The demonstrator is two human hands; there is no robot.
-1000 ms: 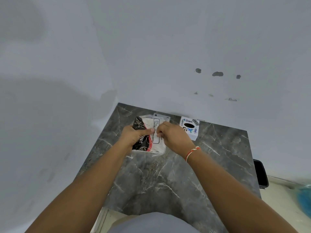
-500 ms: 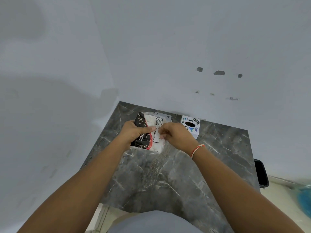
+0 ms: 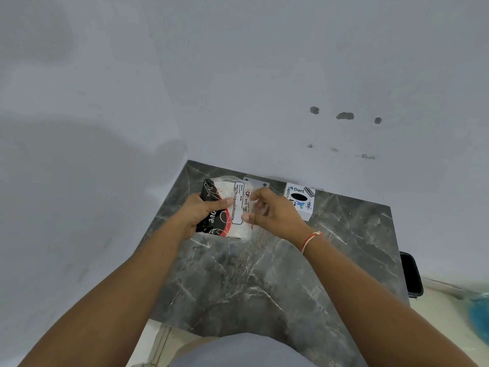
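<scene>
Head view, packet: the tissue packet (image 3: 236,207) is held just above the bench (image 3: 264,282), toward its 11 o'clock corner and close to the wall (image 3: 238,88).
Head view, left hand: the left hand (image 3: 203,214) clasps the packet's black-and-red end from 9 o'clock, with the thumb laid across the top.
Head view, right hand: the right hand (image 3: 277,214) is at the packet's 3 o'clock side. Its fingers (image 3: 260,194) and thumb pinch the clear wrapper (image 3: 254,207).
Head view, change: a second ago both hands met at the middle of the packet and the thumbs nearly touched. Now the right hand has drawn off toward 3 o'clock, so the printed label shows in full and a strip of film is stretched between the fingers.
Head view, meaning: the wrapper seems to be giving way at its seam. I judge the opening to be begun but not finished, since no tissue is out yet.
Head view, next: a further pull toward 3 o'clock, with the left hand bracing, would likely widen the gap. A sharp tug could tear the film unevenly.
Head view, nearby: a white sticker-covered box (image 3: 300,201) stands at 3 o'clock of the packet and a red-and-white thread (image 3: 311,238) circles the right wrist.
</scene>
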